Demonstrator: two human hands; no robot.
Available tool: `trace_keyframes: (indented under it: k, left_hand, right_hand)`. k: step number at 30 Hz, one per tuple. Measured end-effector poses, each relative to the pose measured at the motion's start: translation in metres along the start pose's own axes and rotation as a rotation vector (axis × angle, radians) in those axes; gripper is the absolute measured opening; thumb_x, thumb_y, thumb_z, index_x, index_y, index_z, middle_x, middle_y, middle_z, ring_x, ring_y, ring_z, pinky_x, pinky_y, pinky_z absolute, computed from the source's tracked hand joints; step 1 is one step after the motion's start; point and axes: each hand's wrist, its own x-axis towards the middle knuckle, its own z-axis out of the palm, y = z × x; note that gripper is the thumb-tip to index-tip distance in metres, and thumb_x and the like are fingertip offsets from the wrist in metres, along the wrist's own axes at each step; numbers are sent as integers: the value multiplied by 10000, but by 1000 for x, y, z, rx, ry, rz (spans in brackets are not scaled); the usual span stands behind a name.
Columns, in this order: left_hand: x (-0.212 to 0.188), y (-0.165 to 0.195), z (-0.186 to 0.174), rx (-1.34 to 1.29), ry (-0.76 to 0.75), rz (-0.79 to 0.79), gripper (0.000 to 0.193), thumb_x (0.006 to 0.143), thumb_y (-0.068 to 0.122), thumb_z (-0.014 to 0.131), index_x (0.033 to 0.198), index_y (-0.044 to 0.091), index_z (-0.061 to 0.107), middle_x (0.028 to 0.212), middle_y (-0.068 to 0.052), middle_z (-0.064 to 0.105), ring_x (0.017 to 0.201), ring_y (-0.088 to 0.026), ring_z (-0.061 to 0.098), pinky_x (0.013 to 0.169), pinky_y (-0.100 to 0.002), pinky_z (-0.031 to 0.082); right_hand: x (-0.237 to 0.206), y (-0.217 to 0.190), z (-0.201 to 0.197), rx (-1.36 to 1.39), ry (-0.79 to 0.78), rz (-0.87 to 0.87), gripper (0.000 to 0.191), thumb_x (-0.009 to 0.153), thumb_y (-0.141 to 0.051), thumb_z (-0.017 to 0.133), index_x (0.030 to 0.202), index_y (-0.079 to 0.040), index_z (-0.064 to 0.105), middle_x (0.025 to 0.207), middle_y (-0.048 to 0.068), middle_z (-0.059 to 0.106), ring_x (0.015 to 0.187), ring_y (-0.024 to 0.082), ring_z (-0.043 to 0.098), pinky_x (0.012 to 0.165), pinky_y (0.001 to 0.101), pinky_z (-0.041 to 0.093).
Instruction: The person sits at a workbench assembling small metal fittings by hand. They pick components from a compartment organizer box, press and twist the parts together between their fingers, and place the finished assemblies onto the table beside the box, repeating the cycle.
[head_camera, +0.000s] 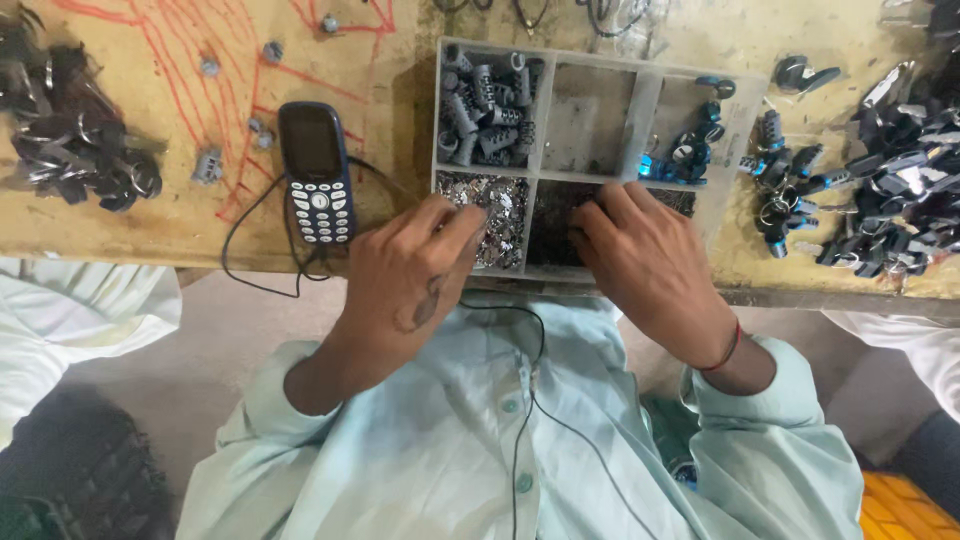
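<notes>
Both hands sit at the near edge of a grey compartment tray (640, 108), six cells in two rows of three. Left hand (410, 275): fingers bent forward, tips buried in the small silver metal parts (500, 205) of the near-left cell; fingertips hidden by the knuckles, so cannot tell if it pinches anything. Right hand (645, 265): fingers curled down over the near-middle cell of dark tiny parts (553, 215), tips out of sight too; grip unknown. It has a thin red thread band (727, 350) on the wrist.

Beyond the left hand, the far-left cell holds grey ribbed cylinders (487, 105) (piled, too overlapped to count). Beyond the right hand, the far-middle cell looks bare; the far-right cell has black and blue key-fob pieces (690, 150), roughly six, blurred. The near-right cell is mostly covered by the right hand.

Left of the left hand: one dark blue keypad phone (316, 172) lying flat, with a black cable (250, 235) looping off the wooden bench edge. Further left, five or six loose grey connectors (208, 165) and a heap of dark key rings (70, 130), cut off by the frame. Right of the right hand, a big pile of black keys and fobs (890, 180) (uncountable, partly cropped).
</notes>
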Motion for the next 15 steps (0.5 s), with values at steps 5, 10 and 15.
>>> trace_keyframes:
  k: [5,10,15]
  left_hand:
    - [-4,-1,2,-97,-18,-58,159,936,63,713,999,38,568,968,-114,654,880,-334,684,710,-442,525]
    - [-10,-2,-3,-248,50,-126,199,922,48,775,1036,37,613,931,-110,682,844,-300,709,696,-384,538]
    - [-10,-1,-7,-275,92,-126,166,905,39,801,1034,34,697,948,-95,715,812,-253,722,688,-344,549]
  right_hand:
    - [-10,7,17,2,-19,-33,153,884,-178,723,988,-90,653,933,92,564,914,285,602,739,413,496]
    - [-12,-3,17,110,66,1,145,933,-122,715,1037,-67,631,945,110,575,888,309,624,739,426,508]
    - [-19,3,12,470,49,65,149,971,11,638,1113,4,592,1048,134,625,915,325,649,744,405,523]
